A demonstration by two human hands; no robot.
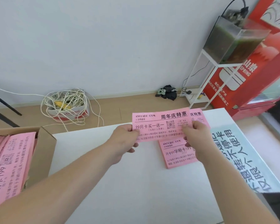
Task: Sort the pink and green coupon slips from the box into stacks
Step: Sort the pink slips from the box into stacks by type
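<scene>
Single pink slip gripped by both hands above the stacks; the sorting looks barely begun.

The left hand (126,140) and right hand (196,135) each keep a closed grip, pinching one end of one pink slip (160,125) held up over the far edge of the table (136,183), centre of the frame. Two pink stacks lie beneath it: a near stack (176,156) partly under the right hand and a far stack (199,116) showing at the slip's upper right. One box (44,151) at lower left holds a thick pile of pink slips (10,159), so most seems left to sort. No green slip is visible.
</scene>
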